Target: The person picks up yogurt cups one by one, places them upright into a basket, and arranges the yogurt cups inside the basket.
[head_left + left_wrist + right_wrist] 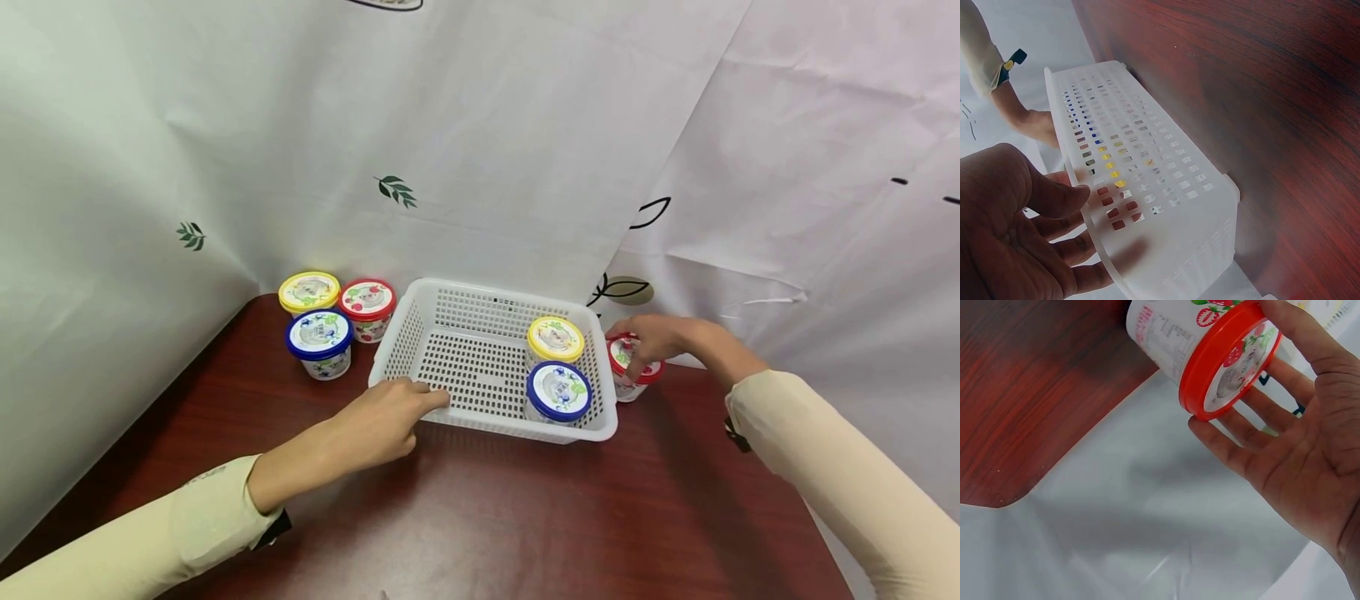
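Observation:
A white perforated plastic basket (480, 371) stands on the table. My left hand (390, 421) grips its near rim towards the left, and in the left wrist view the thumb lies outside the wall with the fingers inside. Just outside the basket's right end, my right hand (656, 337) holds a red-lidded tub (628, 390) from above. Thumb and fingertips span the edge of the red lid (1210, 372) in the right wrist view, the palm apart from it. In the basket's right end, a yellow-lidded tub (555, 339) sits behind a blue-lidded tub (558, 392).
Left of the basket, a yellow-lidded tub (309, 290), a second red-lidded tub (367, 300) and a second blue-lidded tub (320, 335) stand close together on the dark red wooden table (487, 517). A pale patterned cloth (450, 150) hangs behind and along both sides.

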Demonstrator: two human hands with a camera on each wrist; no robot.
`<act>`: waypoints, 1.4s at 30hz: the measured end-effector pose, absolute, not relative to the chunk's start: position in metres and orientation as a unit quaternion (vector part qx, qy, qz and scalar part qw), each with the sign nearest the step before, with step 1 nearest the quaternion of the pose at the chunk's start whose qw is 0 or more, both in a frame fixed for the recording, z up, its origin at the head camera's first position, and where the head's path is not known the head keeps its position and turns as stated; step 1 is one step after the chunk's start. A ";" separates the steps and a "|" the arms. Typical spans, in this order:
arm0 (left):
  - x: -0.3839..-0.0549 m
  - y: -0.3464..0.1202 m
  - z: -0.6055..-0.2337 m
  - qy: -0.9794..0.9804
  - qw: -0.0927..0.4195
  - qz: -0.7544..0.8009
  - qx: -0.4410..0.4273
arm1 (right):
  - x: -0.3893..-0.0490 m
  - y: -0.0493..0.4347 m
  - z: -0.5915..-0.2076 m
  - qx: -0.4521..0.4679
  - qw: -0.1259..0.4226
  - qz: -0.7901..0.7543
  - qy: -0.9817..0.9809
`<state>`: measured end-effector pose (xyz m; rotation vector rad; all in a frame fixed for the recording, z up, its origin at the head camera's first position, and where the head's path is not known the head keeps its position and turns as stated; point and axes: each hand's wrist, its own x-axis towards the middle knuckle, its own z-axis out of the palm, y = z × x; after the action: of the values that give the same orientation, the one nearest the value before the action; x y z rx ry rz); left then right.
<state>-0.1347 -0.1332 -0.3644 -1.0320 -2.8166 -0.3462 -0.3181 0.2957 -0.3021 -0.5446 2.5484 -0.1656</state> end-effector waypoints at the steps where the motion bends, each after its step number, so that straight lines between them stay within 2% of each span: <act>1: -0.134 -0.133 -0.364 -0.931 0.062 -0.114 -0.340 | -0.317 0.296 -0.301 -0.201 0.264 -0.062 0.941; 14: -0.134 -0.133 -0.366 -0.931 0.059 -0.117 -0.341 | -0.307 0.300 -0.286 -0.183 0.299 -0.062 0.934; 24: -0.133 -0.133 -0.365 -0.932 0.066 -0.112 -0.338 | -0.300 0.302 -0.264 -0.218 0.260 -0.043 0.940; 42: -0.134 -0.133 -0.366 -0.931 0.069 -0.115 -0.340 | -0.294 0.301 -0.226 -0.213 0.244 -0.062 0.944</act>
<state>-0.1344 -0.1331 -0.3659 -1.0236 -2.8017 -0.3449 -0.2940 0.3009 -0.2263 -0.5826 2.5779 -0.1698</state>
